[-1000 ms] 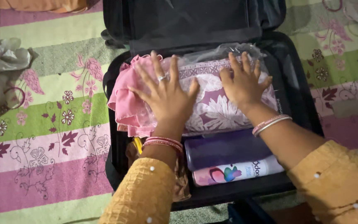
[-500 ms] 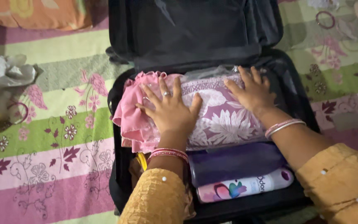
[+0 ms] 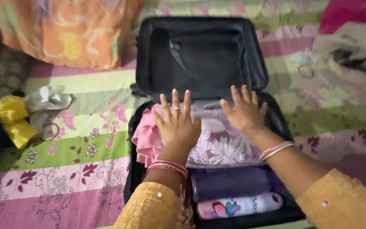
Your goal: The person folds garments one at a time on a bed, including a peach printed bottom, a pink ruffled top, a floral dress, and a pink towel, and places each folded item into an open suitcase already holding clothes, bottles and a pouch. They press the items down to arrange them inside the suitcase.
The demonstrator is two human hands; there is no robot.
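Note:
An open black suitcase lies on a striped floral bedsheet, its lid raised at the far side. A folded pink and purple floral cloth in a clear wrap fills the case's far half. My left hand lies flat on the cloth's left part, fingers spread, a ring on one finger. On the cloth's right part my right hand presses flat too. Nearer me in the case lie a purple roll and a pink spray can.
An orange patterned pillow rests at the far left. Yellow and white crumpled cloths lie left of the case beside a ring-shaped bangle. A beige and dark bundle and pink cloth sit at the far right.
The view has tilted up, showing more of the lid and the pillow. Both hands stay flat on the folded cloth, shifted slightly toward its far edge.

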